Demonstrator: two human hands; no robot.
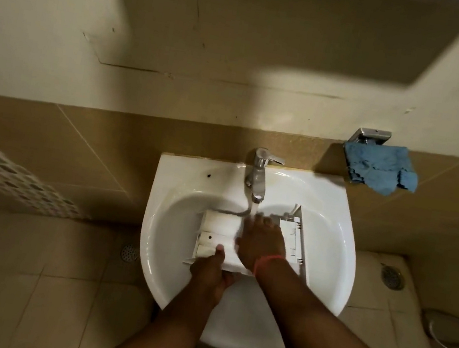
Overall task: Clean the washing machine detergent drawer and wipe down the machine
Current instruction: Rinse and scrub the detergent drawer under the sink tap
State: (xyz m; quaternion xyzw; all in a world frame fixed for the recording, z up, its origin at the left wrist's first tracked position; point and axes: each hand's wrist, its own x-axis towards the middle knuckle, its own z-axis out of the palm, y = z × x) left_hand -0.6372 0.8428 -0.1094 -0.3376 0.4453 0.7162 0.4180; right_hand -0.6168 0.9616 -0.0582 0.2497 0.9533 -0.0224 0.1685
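The white detergent drawer (217, 233) lies in the white sink (327, 249) under the chrome tap (259, 175), from which water runs. My left hand (208, 274) grips the drawer's near edge, thumb on top. My right hand (261, 243) lies flat inside the drawer with fingers stretched toward the water stream; a pink band circles its wrist. The drawer's front panel (297, 240) stands along the right side of the basin.
A blue cloth (379, 167) hangs from a metal holder (369, 136) on the wall at the right of the sink. A perforated white basket (3, 171) sits at the left. Floor drains (130, 253) (392, 276) lie on both sides.
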